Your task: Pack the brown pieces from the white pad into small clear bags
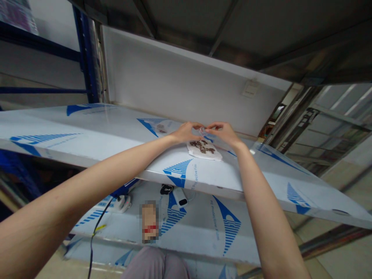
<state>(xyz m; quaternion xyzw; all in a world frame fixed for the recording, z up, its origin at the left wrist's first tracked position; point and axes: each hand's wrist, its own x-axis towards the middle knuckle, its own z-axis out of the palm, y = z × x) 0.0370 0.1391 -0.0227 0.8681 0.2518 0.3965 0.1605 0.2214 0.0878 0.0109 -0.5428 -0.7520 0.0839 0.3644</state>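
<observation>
light: moderate, diffuse, source out of view | dark: overhead panel [186,29], 12 to 2 o'clock | sheen: shelf [95,135], toward 10 o'clock | shadow: under shelf, between 8 and 9 | blur: soft overall, metal frame [303,104] smeared at 3 | edges: wide-angle stretch | pixelated patch [149,221]: 7 o'clock

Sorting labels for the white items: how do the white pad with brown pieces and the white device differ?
Place: the white pad lies on the upper shelf; the white device lies on the lower shelf.
Surface: the white pad carries scattered brown pieces; the white device has a dark patch at one end.
Shared: both are whitish and lie on blue-printed film.
</observation>
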